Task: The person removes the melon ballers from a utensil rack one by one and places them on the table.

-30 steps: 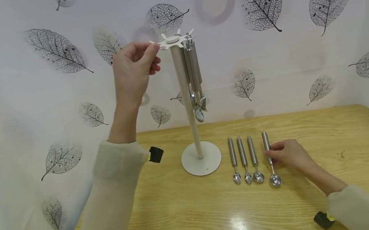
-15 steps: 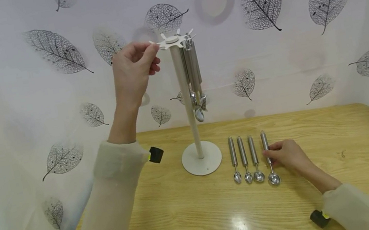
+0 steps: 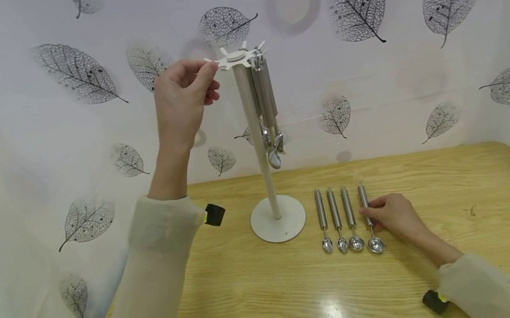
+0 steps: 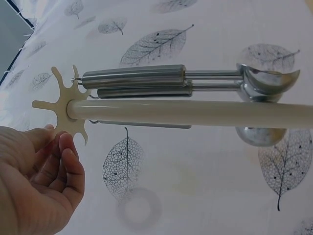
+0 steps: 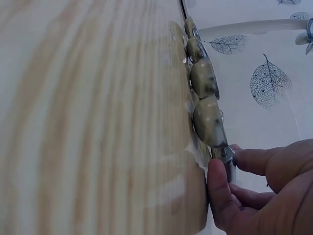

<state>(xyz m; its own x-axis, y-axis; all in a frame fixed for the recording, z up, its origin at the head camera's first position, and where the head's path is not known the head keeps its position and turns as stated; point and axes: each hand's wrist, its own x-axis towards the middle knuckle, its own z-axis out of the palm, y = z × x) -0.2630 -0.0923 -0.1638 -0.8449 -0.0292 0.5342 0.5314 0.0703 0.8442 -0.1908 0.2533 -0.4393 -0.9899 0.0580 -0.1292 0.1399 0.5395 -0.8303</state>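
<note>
My left hand [image 3: 183, 101] pinches one arm of the star-shaped top of a white utensil rack [image 3: 252, 142]. In the left wrist view, thumb and fingertips meet on that arm [image 4: 63, 131]. Several metal spoons [image 3: 265, 96] hang by their handles from the rack's right side. On the table to the right, my right hand [image 3: 394, 215] grips the handle of a round-bowled metal spoon [image 3: 375, 245], thumb on one side and fingers on the other. Three more spoons [image 3: 335, 213] lie to its left in a row, parallel, bowls toward me, the two leftmost smaller.
The rack's round base [image 3: 280, 233] stands on the wooden table [image 3: 258, 303], just left of the row of spoons. Behind the table's far edge is a pale wall covering [image 3: 386, 105] printed with leaves.
The right hand has shifted the round-bowled spoon a little left and away from me, closer to the row. The left hand stays on the rack's arm.
</note>
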